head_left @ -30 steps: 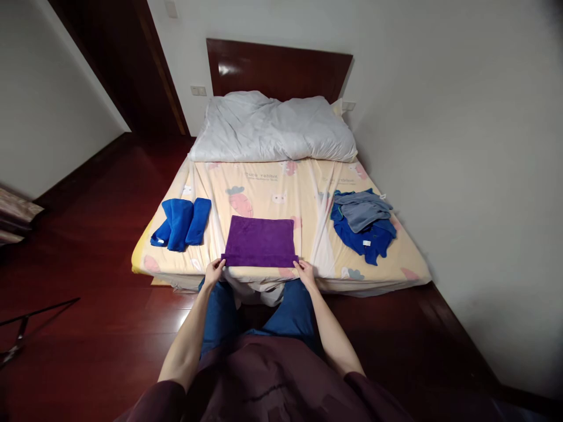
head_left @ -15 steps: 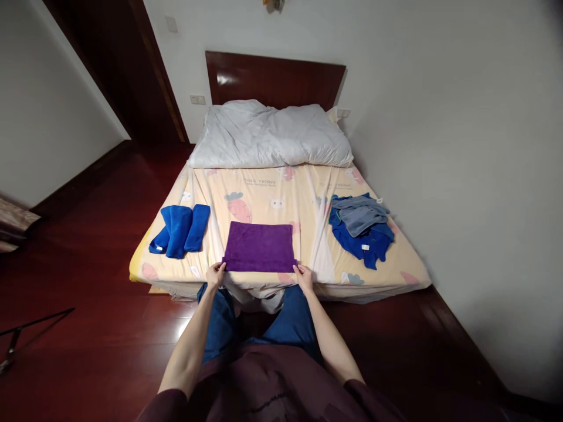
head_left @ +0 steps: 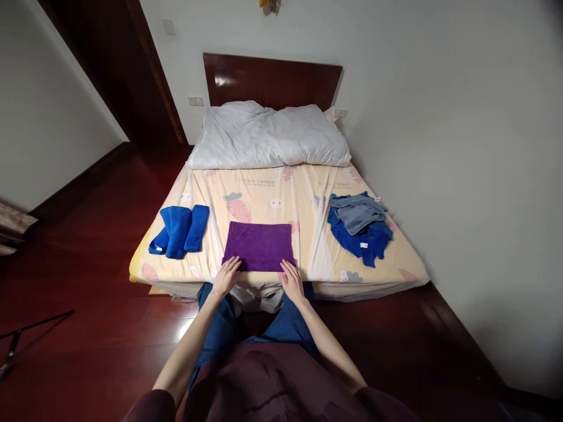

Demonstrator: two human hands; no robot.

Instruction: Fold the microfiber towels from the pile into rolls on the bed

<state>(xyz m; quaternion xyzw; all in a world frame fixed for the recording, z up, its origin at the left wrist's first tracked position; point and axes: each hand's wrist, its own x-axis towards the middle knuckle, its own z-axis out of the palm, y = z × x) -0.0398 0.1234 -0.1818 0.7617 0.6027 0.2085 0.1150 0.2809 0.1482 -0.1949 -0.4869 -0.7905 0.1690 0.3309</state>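
Observation:
A purple towel (head_left: 258,245) lies flat, folded into a rectangle, at the near edge of the bed (head_left: 303,205). My left hand (head_left: 226,276) rests flat on its near left part, fingers spread. Over on the near right part, my right hand (head_left: 291,279) lies palm down in the same way. Neither hand grips anything. Left of the purple towel lie rolled blue towels (head_left: 180,229). A loose heap of blue and grey cloths (head_left: 359,225) sits on the right side of the mattress.
A white duvet (head_left: 268,136) is bunched against the dark wooden headboard (head_left: 270,79). The bed stands close to the right wall. Dark red wooden floor (head_left: 88,252) runs along the left, with a thin black stand (head_left: 26,331) lying on it.
Both hands let go of the towel's near corners and moved inward, and lie flat on its near edge. The towel itself has stayed in place.

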